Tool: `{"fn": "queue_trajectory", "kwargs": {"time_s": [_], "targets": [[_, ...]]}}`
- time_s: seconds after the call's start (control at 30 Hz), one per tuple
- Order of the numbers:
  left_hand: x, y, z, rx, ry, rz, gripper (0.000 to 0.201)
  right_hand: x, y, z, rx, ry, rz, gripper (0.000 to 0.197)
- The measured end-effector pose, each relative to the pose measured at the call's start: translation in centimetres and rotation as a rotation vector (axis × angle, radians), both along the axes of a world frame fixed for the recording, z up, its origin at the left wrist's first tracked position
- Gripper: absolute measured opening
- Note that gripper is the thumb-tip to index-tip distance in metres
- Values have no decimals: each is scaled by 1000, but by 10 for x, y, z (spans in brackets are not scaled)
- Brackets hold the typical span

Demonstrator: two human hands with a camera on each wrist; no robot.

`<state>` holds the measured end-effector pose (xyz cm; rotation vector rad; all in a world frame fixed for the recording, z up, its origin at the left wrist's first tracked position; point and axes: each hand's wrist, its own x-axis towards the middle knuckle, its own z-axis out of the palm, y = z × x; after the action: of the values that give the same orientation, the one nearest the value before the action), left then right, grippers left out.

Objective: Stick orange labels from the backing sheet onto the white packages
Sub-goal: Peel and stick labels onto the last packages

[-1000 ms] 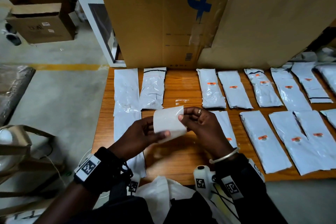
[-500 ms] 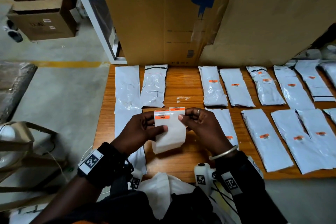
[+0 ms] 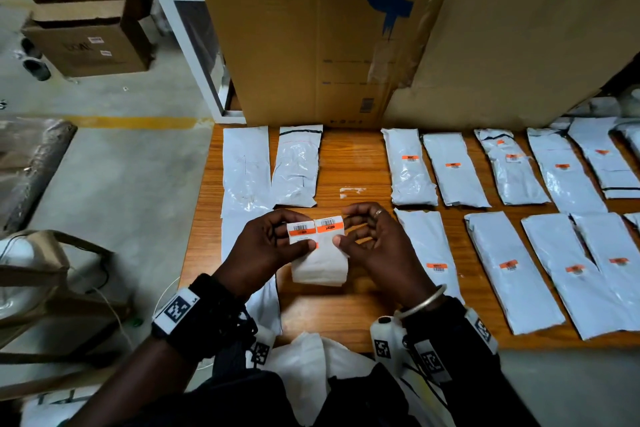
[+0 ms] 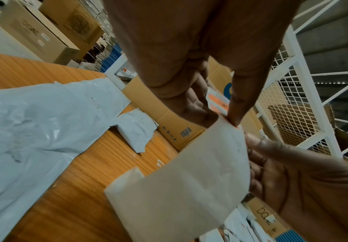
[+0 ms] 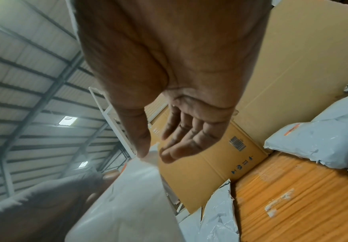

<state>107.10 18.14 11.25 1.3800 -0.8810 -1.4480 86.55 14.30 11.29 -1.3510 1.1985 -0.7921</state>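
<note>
A white backing sheet (image 3: 320, 265) hangs between both hands above the table's near middle, two orange labels (image 3: 328, 227) side by side at its top. My left hand (image 3: 289, 245) pinches the sheet's upper left, thumb on the front. My right hand (image 3: 346, 236) holds the upper right edge, thumb on the front, fingers curled behind. The left wrist view shows the left hand (image 4: 224, 118) pinching the backing sheet (image 4: 189, 176) under an orange label (image 4: 217, 99). Unlabelled white packages (image 3: 246, 166) lie at the far left. Labelled packages (image 3: 412, 166) fill the right.
A wooden table (image 3: 349, 319) ends at its left edge beside bare floor. A big cardboard box (image 3: 311, 45) stands along the table's back. A white bag (image 3: 311, 371) lies at the near edge by my body. Another carton (image 3: 90, 42) sits on the floor far left.
The sheet was turned from its blank side to the label side. It now hangs lower, and my right thumb has come onto its right edge.
</note>
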Motion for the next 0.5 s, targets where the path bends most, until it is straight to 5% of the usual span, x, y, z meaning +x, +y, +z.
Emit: {"fn": "queue_trajectory", "kwargs": {"time_s": [0.23,0.5], "targets": [[-1,0,-2,38,11,-22,47,2,2,1,-357,147,71,19],[1,-3,-1,75,45,85,38,3,2,0,-347,194,46,8]]}}
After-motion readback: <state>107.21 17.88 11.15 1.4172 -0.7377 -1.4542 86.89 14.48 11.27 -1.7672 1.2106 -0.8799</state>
